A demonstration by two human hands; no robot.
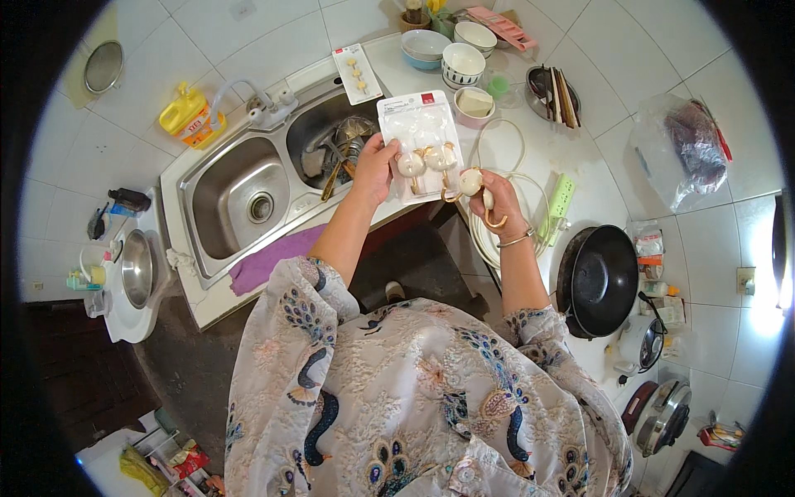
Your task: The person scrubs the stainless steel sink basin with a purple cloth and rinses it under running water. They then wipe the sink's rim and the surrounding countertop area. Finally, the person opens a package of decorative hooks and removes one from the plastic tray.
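My left hand (377, 172) grips the left edge of a white blister pack (419, 126), thumb on its front. White round wall hooks (411, 164) with gold-coloured hooks sit in the lower part of the pack. Just to the right, my right hand (503, 207) pinches a loose white wall hook (471, 182), its curved gold arm hanging below the fingers. This hook is close to the pack's lower right corner; whether they touch I cannot tell. Beyond the pack, a second carded pack (358, 74) with small yellow pieces lies by the sink's back corner.
A double steel sink (189, 186) holds utensils in its right basin. A purple cloth (273, 258) lies along the front edge. Stacked bowls (464, 62), a coiled white cable (489, 240), a green power strip (559, 205) and a black wok (600, 282) occupy the right counter.
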